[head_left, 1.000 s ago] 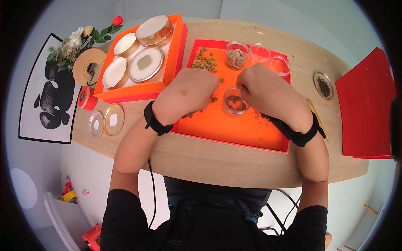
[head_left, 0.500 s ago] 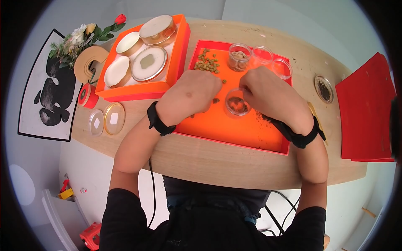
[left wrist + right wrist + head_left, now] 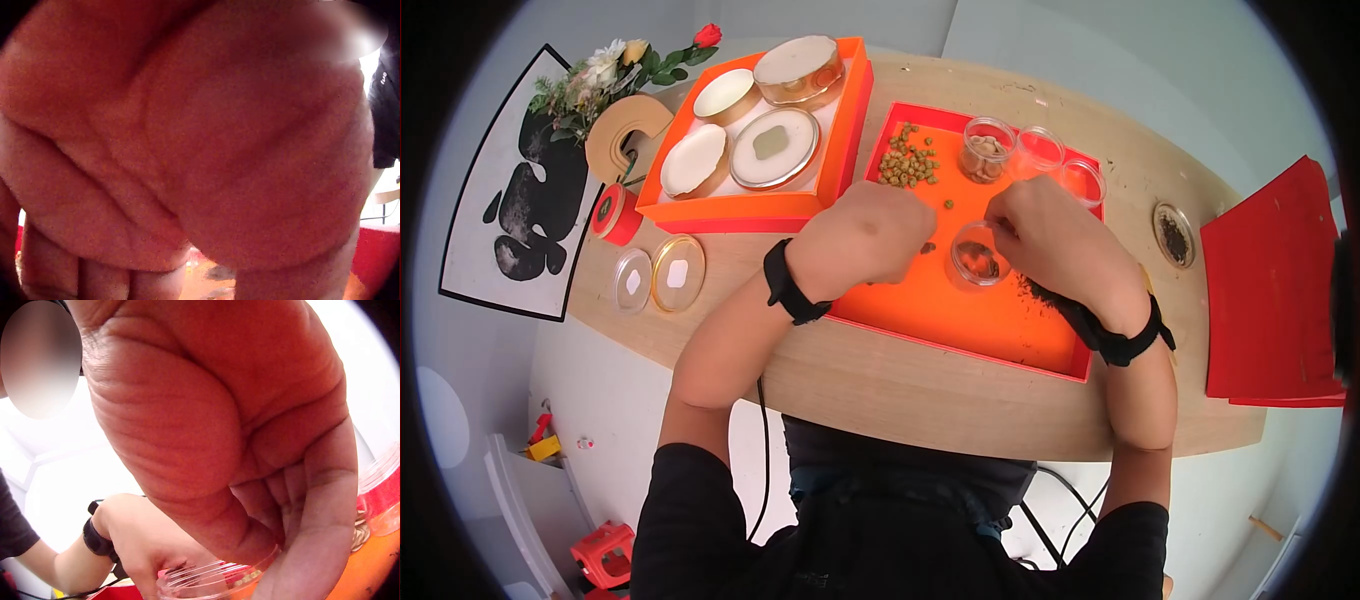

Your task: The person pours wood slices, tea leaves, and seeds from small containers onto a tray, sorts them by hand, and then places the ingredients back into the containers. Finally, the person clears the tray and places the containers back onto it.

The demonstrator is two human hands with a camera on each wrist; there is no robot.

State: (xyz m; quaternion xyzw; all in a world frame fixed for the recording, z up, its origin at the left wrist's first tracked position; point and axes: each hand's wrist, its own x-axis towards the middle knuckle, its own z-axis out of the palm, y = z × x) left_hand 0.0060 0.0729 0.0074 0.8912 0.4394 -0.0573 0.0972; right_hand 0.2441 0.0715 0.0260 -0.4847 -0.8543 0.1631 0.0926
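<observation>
My right hand (image 3: 1055, 235) pinches the rim of a small clear jar (image 3: 966, 272) between thumb and fingers; reddish-brown pieces show inside it. The jar stands on an orange tray (image 3: 960, 330) with a raised red edge. In the right wrist view the thumb and fingers meet at the jar's rim (image 3: 215, 575). Just left of the jar is my left hand (image 3: 865, 232), low over the tray with its fingers pointing down. A small brown piece (image 3: 927, 248) shows beside its fingers. The left fingertips are hidden, and I cannot tell whether they hold anything.
Green pellets (image 3: 908, 165) lie at the tray's far left. Behind the jar stand a jar of pale pieces (image 3: 986, 158) and two clear containers. Dark crumbs lie near my right wrist. An orange box (image 3: 840, 185) of round tins is left; a dish (image 3: 1173, 236) of dark bits is right.
The head view has shifted, so the tray and both hands appear a little lower and further right. Against the tray the hands stay nearly in place, the right still on the jar.
</observation>
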